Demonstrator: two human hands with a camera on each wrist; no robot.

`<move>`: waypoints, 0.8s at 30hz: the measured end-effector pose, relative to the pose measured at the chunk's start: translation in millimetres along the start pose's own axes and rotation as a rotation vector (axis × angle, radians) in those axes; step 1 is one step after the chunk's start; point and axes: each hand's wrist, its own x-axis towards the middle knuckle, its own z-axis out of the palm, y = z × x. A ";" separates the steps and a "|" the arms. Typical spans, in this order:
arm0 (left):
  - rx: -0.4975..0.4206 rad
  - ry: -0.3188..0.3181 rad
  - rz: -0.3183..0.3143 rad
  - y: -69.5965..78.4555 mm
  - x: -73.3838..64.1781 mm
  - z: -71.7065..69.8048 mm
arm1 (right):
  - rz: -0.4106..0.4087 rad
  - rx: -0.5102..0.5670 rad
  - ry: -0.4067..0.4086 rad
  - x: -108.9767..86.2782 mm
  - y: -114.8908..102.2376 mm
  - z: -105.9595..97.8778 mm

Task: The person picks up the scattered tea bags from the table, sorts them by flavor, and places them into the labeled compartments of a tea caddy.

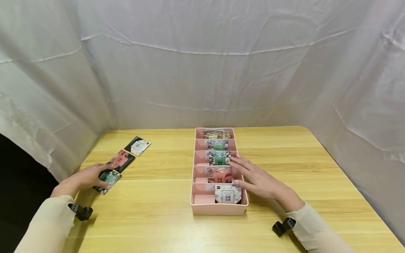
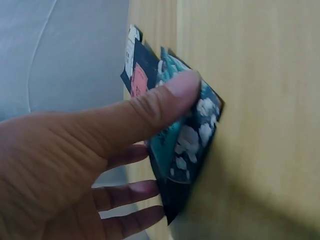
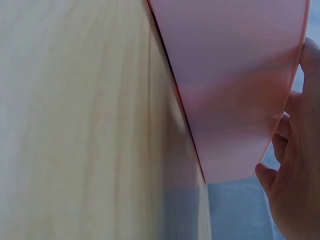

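Observation:
At the left of the table, my left hand (image 1: 91, 178) pinches a green-and-black tea sachet (image 1: 109, 178) with floral print. In the left wrist view the thumb presses on its face and the fingertips (image 2: 150, 189) sit at its edge; the sachet (image 2: 189, 145) looks bowed. Beyond it lie a red-and-black sachet (image 1: 121, 160) and a white-and-black one (image 1: 138, 145). My right hand (image 1: 257, 178) rests along the right rim of a long pink divided box (image 1: 218, 210), its fingers extended over the edge. In the right wrist view, the box's outer wall (image 3: 235, 75) fills the middle.
Each box compartment holds sachets: white (image 1: 228, 194) at the front, then red (image 1: 219, 174), green (image 1: 219, 158), another green (image 1: 217, 144), and a yellowish one (image 1: 217, 134) at the back. The box stands on a wooden table (image 1: 164, 211), with pale curtains (image 1: 202, 77) behind and beside it.

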 end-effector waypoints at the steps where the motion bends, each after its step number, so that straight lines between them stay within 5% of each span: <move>1: -0.004 0.009 -0.018 0.4 0.0 1.1 | 0.001 0.001 -0.001 0.0 -0.1 0.1; 13: -0.033 0.093 -0.110 3.9 -1.7 8.4 | 0.011 0.011 0.002 -0.1 0.0 0.7; 24: -0.036 0.184 -0.085 4.8 0.1 10.8 | 0.002 0.011 0.012 -0.2 0.6 2.2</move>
